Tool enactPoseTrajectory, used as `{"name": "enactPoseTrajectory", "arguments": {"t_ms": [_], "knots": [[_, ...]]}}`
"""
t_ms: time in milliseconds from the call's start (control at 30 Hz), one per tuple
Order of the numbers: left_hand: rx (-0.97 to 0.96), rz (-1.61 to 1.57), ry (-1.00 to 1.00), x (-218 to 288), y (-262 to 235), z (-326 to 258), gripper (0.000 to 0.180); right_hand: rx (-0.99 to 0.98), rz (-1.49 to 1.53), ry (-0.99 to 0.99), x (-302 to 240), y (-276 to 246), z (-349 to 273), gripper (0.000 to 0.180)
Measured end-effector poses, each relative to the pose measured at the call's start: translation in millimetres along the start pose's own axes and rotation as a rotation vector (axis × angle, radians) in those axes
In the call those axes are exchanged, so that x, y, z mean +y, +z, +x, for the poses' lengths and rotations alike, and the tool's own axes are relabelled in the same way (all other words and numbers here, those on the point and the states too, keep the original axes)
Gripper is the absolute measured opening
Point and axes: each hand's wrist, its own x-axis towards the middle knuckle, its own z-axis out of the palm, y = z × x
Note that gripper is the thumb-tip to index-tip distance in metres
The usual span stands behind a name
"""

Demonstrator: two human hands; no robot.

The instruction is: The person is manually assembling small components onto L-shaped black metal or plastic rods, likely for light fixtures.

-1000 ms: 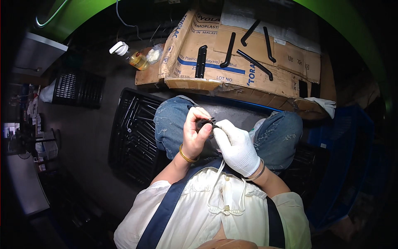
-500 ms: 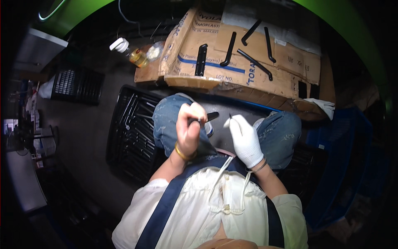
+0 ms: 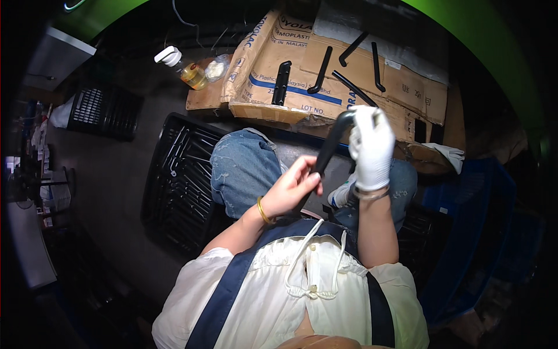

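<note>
My bare left hand (image 3: 293, 189), with a yellow bangle at the wrist, is closed around a black plastic handle (image 3: 331, 145). The handle slants up and to the right, its bent end uppermost. At that bent end is my right hand (image 3: 372, 145) in a white glove. Its fingers are curled; whether they grip the handle or a small tool is hidden. Beyond my hands, several similar black handles, among them a straight-looking one (image 3: 281, 84) and a bent one (image 3: 321, 70), lie on a cardboard sheet (image 3: 261, 99).
A black crate (image 3: 152, 203) full of black handles stands left of my knee. Past it is another black basket (image 3: 102, 116). A pump bottle (image 3: 193, 77) with yellow liquid sits at the cardboard's left. A white glove (image 3: 446, 156) hangs at its right edge, above blue crates (image 3: 465, 232).
My left hand has swung right and lower, turning the handle so it shows lengthwise. My right hand has risen to the handle's bent end; the small dark tip seen in its fingers no longer shows.
</note>
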Motion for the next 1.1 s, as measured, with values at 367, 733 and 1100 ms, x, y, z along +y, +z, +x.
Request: {"name": "enactPoseTrajectory", "arguments": {"t_ms": [367, 733, 1100], "knots": [[-0.144, -0.263, -0.158, 14.2, 20.1, -19.5, 0.053, 0.187, -0.043, 0.092, 6.3, -36.2, 39.5, 0.021], [0.239, -0.16, -0.06, 2.3, 15.6, -16.5, 0.047, -0.628, -0.757, -0.228, 14.3, -13.8, -76.2, 0.012], [0.291, 0.204, 0.001, 0.2, 18.1, -20.8, 0.046, -0.642, -1.072, -0.248, 10.9, -14.1, -81.5, 0.014]]}}
